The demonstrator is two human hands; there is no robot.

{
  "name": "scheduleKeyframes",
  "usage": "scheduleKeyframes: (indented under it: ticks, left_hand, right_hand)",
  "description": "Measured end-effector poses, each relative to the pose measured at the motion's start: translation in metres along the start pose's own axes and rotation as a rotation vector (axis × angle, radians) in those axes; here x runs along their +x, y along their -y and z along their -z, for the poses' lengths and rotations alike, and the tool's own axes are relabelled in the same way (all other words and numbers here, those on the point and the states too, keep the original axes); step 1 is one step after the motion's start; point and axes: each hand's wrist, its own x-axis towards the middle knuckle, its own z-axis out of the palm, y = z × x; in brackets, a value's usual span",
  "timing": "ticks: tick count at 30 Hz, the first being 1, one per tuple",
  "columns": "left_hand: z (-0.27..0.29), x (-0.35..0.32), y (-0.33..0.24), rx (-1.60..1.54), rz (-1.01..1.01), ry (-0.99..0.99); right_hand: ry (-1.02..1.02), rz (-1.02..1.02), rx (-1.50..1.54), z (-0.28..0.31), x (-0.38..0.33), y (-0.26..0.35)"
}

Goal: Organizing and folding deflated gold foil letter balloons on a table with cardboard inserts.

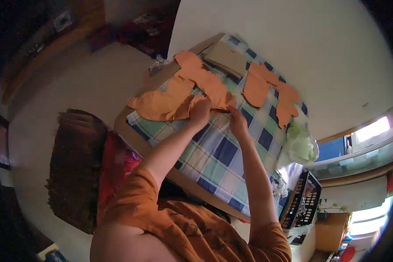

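Observation:
Both hands work at the near edge of a large orange cut-out sheet (166, 102), which lies creased across a checked tablecloth (225, 150). Whether it is paper or cloth I cannot tell. My left hand (200, 112) is closed on its edge, fingers curled and partly hidden. Just to the right, my right hand (237, 122) pinches the sheet's right corner. A long orange strip (207, 83) runs up from between the hands to a rounded end; it overlaps the sheet, and I cannot tell if they are joined. More orange cut-outs (256, 89) lie flat to the right.
A flat brown cardboard piece (226, 58) lies at the table's far end. A pale green plastic bag (300, 144) sits at the right edge, near a black plastic crate (305, 201). Left of the table stands a dark brown stack (76, 166) beside something red (118, 161).

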Motion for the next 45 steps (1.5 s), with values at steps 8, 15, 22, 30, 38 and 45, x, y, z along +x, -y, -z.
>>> scheduleKeyframes:
  ticks: [8, 15, 22, 30, 38, 45]
  left_hand:
    - [0.033, 0.032, -0.017, 0.052, 0.152, 0.280]
    - [0.039, 0.036, -0.035, 0.103, 0.292, 0.308]
    - [0.006, 0.033, 0.012, -0.084, 0.254, 0.310]
    - [0.080, 0.099, 0.135, -1.165, 0.775, -0.334]
    - [0.317, 0.107, 0.185, -1.050, 0.366, -0.986]
    - [0.260, 0.121, -0.019, -0.460, 0.297, -0.707]
  right_hand:
    - [-0.293, 0.023, 0.005, 0.018, 0.024, 0.034]
    - [-0.126, 0.128, -0.195, -0.004, 0.009, -0.001]
    - [-0.155, 0.121, -0.077, -0.003, 0.016, 0.026]
    - [-0.075, 0.077, -0.223, -0.040, -0.003, 0.013]
    - [-0.025, 0.058, -0.087, -0.041, 0.010, 0.042]
    - [-0.141, 0.027, -0.095, -0.038, -0.002, 0.028]
